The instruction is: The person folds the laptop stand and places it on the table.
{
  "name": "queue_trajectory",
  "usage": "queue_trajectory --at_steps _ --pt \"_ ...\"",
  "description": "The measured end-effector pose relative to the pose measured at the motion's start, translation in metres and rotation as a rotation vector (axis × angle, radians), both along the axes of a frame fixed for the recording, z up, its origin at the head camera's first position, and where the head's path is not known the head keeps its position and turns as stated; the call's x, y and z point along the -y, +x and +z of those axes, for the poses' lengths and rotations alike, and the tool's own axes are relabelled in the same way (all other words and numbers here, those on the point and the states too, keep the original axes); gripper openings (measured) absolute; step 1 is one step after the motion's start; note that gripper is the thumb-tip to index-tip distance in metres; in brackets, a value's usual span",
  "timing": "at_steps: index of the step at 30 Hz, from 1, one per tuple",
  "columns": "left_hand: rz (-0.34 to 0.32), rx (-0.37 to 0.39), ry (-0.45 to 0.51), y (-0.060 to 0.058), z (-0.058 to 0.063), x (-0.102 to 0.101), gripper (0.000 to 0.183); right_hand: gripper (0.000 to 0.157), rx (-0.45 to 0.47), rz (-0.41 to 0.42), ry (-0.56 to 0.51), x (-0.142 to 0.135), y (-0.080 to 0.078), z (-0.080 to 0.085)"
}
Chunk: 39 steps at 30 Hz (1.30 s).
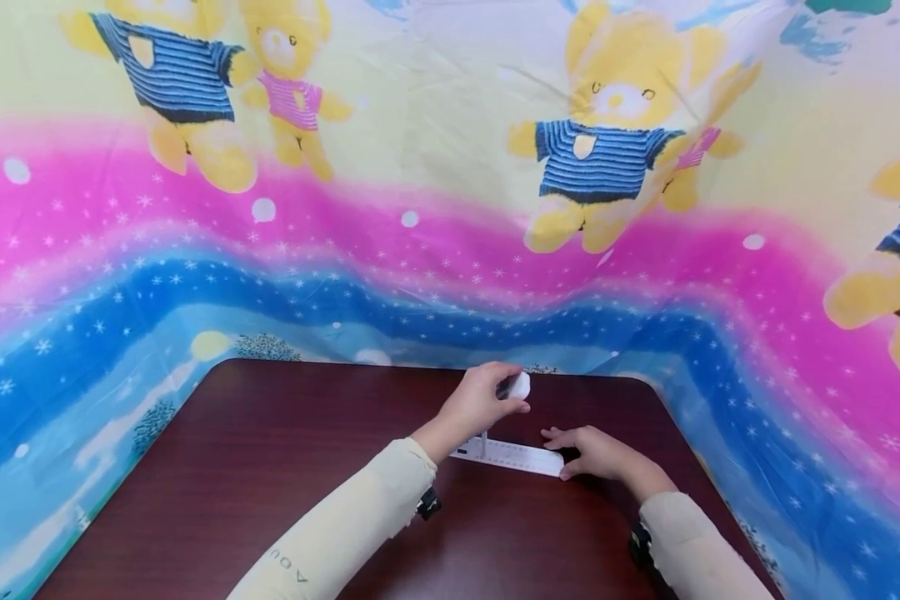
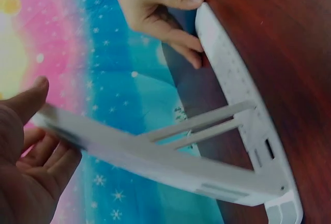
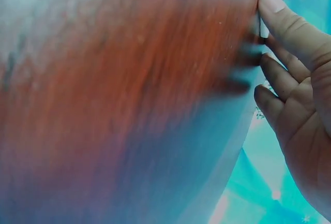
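A white folding stand (image 2: 227,61) is spread into a V, its long flat base on the table and its upper arm raised. Two thin struts (image 2: 199,123) link the arm to the slotted base. My left hand (image 1: 480,400) grips the free end of the raised arm (image 2: 129,146) between thumb and fingers. At the other side, my right hand (image 1: 600,452) pinches the far end of the base (image 1: 525,458). From the right wrist view, the thumb of that hand (image 3: 305,84) presses the base's edge, and only a sliver of the stand shows.
The dark red-brown wooden table (image 1: 270,467) has rounded back corners. Behind and around it hangs a cloth (image 1: 420,250) printed with bears and snowflakes. Dark devices are strapped at both wrists, over cream sleeves (image 1: 345,508).
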<state>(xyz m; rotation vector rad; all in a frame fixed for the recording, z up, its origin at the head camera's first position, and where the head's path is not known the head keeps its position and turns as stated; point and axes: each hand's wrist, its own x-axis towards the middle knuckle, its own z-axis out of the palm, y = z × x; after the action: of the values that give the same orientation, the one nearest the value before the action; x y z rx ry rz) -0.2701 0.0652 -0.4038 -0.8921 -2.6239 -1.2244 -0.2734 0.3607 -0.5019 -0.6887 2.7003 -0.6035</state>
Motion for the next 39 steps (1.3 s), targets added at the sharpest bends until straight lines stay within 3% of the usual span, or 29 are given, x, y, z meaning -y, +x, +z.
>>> queue_trajectory --at_steps 8,15,23,30,39 --pt "0.009 -0.048 -0.007 0.002 0.0 -0.003 0.056 0.048 -0.004 -0.014 -0.029 0.007 0.012 0.0" --pt "-0.025 -0.005 0.003 0.001 0.006 0.0 0.053 0.054 -0.008 0.039 0.032 0.016 0.021 0.005" --pt "-0.048 0.004 0.037 -0.001 0.002 0.003 0.051 0.055 0.002 0.056 0.0 0.017 0.021 0.002" --pt "-0.079 0.08 0.094 -0.004 -0.001 0.012 0.051 0.057 0.024 0.062 -0.013 0.019 0.024 0.001" --pt "-0.077 0.098 0.071 -0.003 0.002 0.016 0.051 0.056 0.026 0.073 -0.038 0.024 0.024 0.0"
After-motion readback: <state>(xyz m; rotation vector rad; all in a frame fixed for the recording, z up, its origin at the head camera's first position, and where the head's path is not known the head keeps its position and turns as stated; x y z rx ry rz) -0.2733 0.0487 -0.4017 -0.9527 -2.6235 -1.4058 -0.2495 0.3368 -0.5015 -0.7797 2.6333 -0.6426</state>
